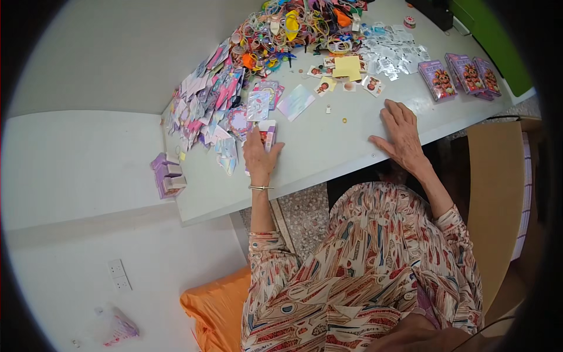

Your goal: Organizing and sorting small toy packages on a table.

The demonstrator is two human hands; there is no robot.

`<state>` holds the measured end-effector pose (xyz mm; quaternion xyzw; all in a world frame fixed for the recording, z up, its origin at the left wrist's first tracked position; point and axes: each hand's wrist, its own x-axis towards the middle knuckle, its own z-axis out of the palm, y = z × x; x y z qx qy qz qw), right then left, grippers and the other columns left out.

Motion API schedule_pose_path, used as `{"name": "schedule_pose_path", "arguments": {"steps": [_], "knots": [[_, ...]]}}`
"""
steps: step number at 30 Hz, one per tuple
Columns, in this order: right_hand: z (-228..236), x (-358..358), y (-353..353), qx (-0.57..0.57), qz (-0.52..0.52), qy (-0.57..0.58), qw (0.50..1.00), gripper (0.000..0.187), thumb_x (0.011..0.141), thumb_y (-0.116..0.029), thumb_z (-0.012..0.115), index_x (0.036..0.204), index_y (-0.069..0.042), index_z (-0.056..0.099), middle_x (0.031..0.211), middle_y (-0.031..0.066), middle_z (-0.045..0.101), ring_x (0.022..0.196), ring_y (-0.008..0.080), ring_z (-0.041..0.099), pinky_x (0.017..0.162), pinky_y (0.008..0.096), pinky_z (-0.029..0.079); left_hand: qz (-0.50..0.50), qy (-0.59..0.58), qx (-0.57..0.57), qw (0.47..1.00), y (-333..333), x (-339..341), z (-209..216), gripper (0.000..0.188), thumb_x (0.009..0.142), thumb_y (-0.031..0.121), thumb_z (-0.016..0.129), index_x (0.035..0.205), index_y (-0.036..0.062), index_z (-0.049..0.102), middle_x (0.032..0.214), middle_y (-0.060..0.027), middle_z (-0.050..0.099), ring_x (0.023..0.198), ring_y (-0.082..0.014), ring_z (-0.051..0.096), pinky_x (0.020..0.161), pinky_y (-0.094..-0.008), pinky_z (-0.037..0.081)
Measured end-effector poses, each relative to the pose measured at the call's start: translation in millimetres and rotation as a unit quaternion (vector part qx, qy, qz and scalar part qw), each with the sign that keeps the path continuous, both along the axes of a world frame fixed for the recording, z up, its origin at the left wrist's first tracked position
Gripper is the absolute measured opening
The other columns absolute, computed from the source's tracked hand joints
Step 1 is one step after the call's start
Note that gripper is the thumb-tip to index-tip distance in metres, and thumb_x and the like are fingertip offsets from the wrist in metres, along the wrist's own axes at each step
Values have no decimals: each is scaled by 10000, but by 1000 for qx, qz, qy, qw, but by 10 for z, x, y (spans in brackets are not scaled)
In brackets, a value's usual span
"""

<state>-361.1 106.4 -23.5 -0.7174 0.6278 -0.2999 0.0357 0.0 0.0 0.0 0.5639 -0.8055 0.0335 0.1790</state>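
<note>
My left hand [258, 155] lies over a small purple and white box [270, 136] near the table's front edge. Its fingers are stretched out and the thumb stands apart, so it touches the box without gripping it. Part of the box is hidden under the hand. My right hand [403, 136] rests on the tabletop, fingers spread and holding nothing. Beyond the left hand are a shiny pale card packet [258, 105] and an iridescent sheet [297, 102]. A tiny whitish piece [328, 109] and a small yellow ring [344, 120] sit between the hands.
Colourful hair ties [287, 29] heap up at the back, beside piled pastel cards [202, 97]. Small clear packets [396, 50], yellow paper notes [347, 67] and purple boxes [438, 80] stand toward the right. A cardboard carton [495, 193] is beside the table; an orange bag [220, 305] lies lower left.
</note>
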Motion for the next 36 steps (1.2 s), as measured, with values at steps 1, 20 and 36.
{"name": "schedule_pose_path", "arguments": {"steps": [1,20,36], "knots": [[9,1,7,0,3,-4,1000,622,787,-333,721,1234,26,478,1384,206,407,1276,391,368,1065,485,295,-7,52,15,999,0,-43,49,709,685,310,822,1232,-23,519,1049,-190,622,933,-304,612,820,-404,476],[417,225,-121,-7,169,-502,848,789,872,-418,673,1477,-139,251,1231,177,557,1048,198,554,888,425,480,-262,376,147,877,574,-2398,715,334,953,122,542,1229,-66,551,1189,-213,605,1088,-296,595,951,-357,456],[495,-573,241,-19,16,-379,925,384,934,-362,548,984,8,635,826,165,637,744,236,592,681,400,455,-455,156,179,859,268,-2487,755,401,949,236,584,1284,18,552,1242,-200,582,1092,-331,580,921,-391,476]]}}
